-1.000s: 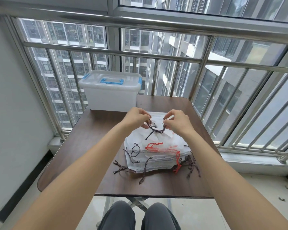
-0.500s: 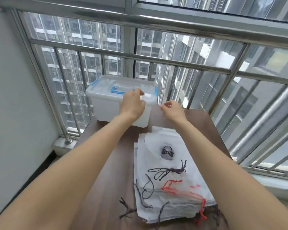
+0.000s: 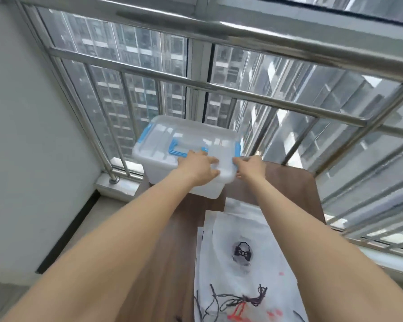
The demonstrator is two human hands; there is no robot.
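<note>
A steel window railing point(image 3: 242, 94) stands behind both hands. Under them is the brown counter point(image 3: 296, 187). A pile of white bags point(image 3: 242, 228) with dark cords lies on the counter, nearer to the person than the hands, under the right forearm. The clear plastic box point(image 3: 172, 135) stands at the far end of the counter, directly under the hands. The left hand point(image 3: 197, 167) rests flat on the lid with the fingers spread. The right hand point(image 3: 251, 169) pinches the right rim of the lid between thumb and fingers. The blue handle point(image 3: 175, 151) is just left of the left hand, and a blue latch point(image 3: 237, 148) is just beyond the right thumb.
</note>
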